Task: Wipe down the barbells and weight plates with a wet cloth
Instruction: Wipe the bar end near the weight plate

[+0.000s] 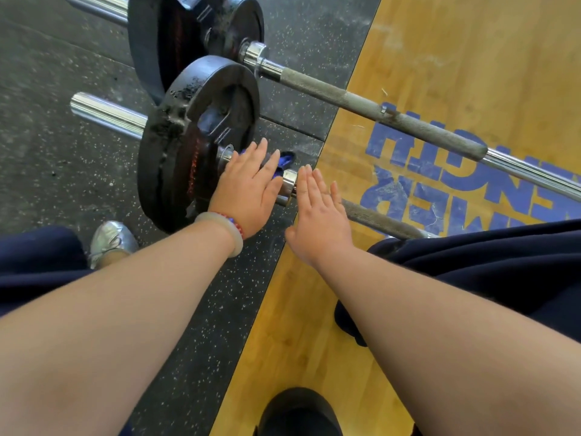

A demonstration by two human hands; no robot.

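Two barbells lie on the floor. The near barbell (pixel 377 220) carries black weight plates (pixel 176 146) on its left end. My left hand (pixel 248 190) lies flat with straight fingers over a blue cloth (pixel 284 160) on the bar's chrome collar, right beside the plates. My right hand (pixel 320 215) is open with straight fingers, held over the bar just right of the collar (pixel 287 185); whether it touches the bar is unclear. The far barbell (pixel 361 103) with its own black plates (pixel 157 42) lies behind.
Black speckled rubber flooring (pixel 78 158) is on the left and a wooden platform (pixel 456 42) with blue lettering on the right. A silver shoe (pixel 110 240) stands by the near plates. My dark trouser legs fill both lower sides.
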